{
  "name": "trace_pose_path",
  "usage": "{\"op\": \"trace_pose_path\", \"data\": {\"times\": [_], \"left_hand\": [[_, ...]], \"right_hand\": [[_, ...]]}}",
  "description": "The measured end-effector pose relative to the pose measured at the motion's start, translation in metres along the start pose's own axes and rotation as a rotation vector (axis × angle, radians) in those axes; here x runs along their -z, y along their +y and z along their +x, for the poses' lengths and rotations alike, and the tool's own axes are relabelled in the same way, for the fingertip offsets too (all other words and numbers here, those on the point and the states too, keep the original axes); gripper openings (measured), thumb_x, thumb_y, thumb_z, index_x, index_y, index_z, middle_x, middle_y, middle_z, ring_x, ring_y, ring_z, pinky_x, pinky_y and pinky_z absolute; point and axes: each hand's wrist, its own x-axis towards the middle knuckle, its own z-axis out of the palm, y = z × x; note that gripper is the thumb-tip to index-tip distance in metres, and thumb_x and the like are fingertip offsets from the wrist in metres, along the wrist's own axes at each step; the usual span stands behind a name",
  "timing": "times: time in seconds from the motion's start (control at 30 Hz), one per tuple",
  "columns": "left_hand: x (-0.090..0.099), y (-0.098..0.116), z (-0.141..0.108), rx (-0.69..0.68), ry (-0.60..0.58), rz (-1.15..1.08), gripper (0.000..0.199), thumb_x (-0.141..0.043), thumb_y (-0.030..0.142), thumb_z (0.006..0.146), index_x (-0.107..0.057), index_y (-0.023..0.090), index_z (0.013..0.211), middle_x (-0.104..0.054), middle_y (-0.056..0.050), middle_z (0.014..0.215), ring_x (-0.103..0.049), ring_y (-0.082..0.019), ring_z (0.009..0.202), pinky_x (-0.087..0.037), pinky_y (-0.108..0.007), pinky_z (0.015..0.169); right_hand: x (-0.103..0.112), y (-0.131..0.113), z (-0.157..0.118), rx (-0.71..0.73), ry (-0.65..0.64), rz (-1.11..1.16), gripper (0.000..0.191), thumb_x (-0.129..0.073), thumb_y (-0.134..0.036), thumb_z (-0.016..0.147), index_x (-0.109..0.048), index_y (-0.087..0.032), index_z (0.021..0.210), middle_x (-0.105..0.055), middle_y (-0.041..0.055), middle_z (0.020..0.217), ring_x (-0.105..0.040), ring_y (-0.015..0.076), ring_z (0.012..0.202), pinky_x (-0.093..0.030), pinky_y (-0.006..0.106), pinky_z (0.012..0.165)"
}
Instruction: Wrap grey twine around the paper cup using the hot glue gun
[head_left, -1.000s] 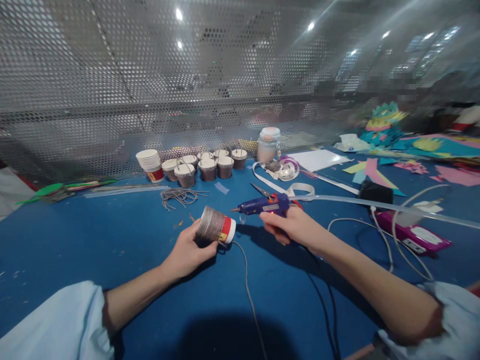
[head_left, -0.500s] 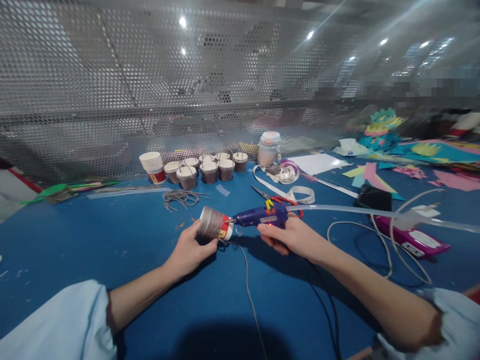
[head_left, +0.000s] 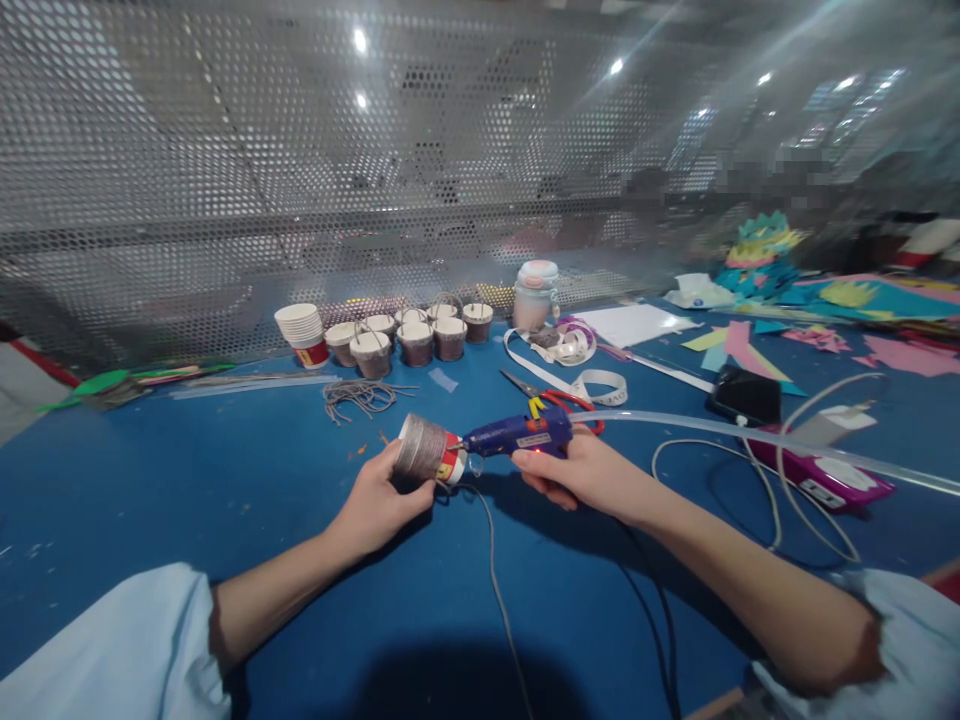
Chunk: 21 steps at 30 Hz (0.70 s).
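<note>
My left hand grips a paper cup tipped on its side, its mouth end to the left. Grey cord is wound round most of the cup, and a red and white band shows bare near the base. From the cup a loose grey cord trails toward me over the table. My right hand is closed round the handle of a blue glue gun, whose nozzle is at the red band beside the cord's edge. A long clear glue stick sticks out of the gun's back.
Behind stand several cord-wrapped cups, stacked paper cups and a lidded bottle. Cut cords, scissors and white ribbon lie in the middle. At right are a phone, a purple device, cables and coloured paper.
Both hands, the cup and the glue gun hold nearly the same pose. The whole view has shifted very slightly.
</note>
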Motion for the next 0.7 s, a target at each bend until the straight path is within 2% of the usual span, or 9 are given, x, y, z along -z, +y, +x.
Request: {"op": "trace_pose_path", "data": {"times": [0.4, 0.7], "left_hand": [[-0.0004, -0.0022, -0.0002, -0.004, -0.041, -0.011, 0.019, -0.06, 0.019, 0.072, -0.064, 0.013, 0.09, -0.067, -0.003, 0.081, -0.062, -0.015, 0.072, -0.049, -0.026, 0.071], [-0.0012, -0.0085, -0.0016, 0.007, -0.077, -0.047, 0.024, -0.06, 0.019, 0.072, -0.063, 0.013, 0.095, -0.067, -0.004, 0.086, -0.061, -0.016, 0.078, -0.049, -0.027, 0.075]], "right_hand": [[0.0011, -0.0023, -0.0014, 0.007, 0.047, -0.083, 0.044, -0.05, -0.052, 0.084, -0.047, -0.019, 0.055, -0.044, -0.0037, 0.042, -0.041, 0.0089, 0.04, -0.033, 0.023, 0.045], [0.003, -0.001, 0.0001, 0.009, 0.053, -0.106, 0.045, -0.05, -0.051, 0.084, -0.045, -0.02, 0.052, -0.043, -0.004, 0.039, -0.042, 0.0091, 0.039, -0.035, 0.023, 0.047]]}}
